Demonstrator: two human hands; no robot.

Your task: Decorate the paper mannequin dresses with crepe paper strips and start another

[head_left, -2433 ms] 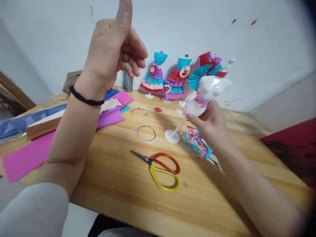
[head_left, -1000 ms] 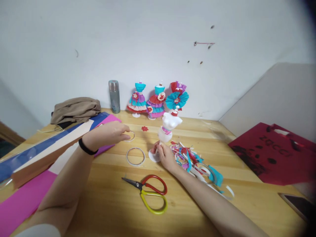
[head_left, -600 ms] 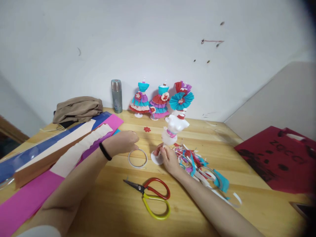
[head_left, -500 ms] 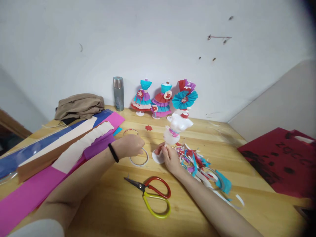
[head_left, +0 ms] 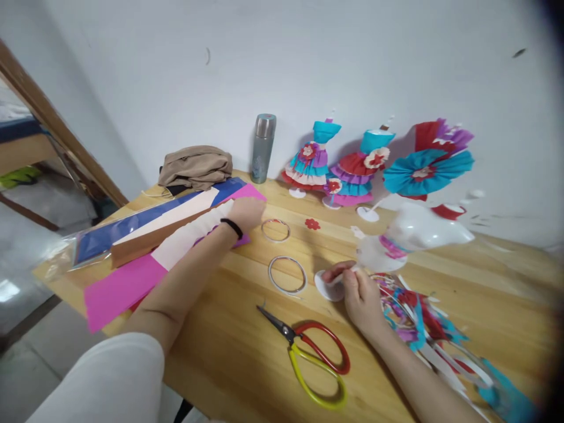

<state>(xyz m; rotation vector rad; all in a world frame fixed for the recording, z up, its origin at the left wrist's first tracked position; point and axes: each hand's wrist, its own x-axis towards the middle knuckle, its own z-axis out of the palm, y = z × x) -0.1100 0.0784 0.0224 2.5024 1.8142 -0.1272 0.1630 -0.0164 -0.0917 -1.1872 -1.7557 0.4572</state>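
White plastic makes up the little dress form [head_left: 418,228] that I see in the person's right hand [head_left: 363,301]. Thumb and fingers are closed round its thin stem, below the body and just above the round foot [head_left: 328,288]. The form leans well over to the right, its body beyond the fingertips; a pink band [head_left: 393,247] circles the waist and a red one the neck. Whether the foot touches the wooden table [head_left: 229,352] I can't tell.

Across the table, the left hand [head_left: 248,212], a black band [head_left: 232,228] at its wrist, is over the far end of a stack of paper: a cream strip [head_left: 178,245], a brown one [head_left: 141,244] and bright pink sheets [head_left: 126,288]. Its fingers are hidden from me, so I can't say whether they grip anything.

The grey flask [head_left: 263,151] by the wall carries a pale marking low on its side, too small to make out. To its right stand three dressed forms in crinkled paper: two in tiered skirts [head_left: 359,167], one behind a big blue fan [head_left: 429,173].

Between the hands lie a red paper flower [head_left: 312,224] and two thin rings [head_left: 269,273]. Nearer, scissors [head_left: 286,331] with one red and one yellow handle rest with their blades together. Coloured scraps [head_left: 414,311] are heaped just beside the right hand.
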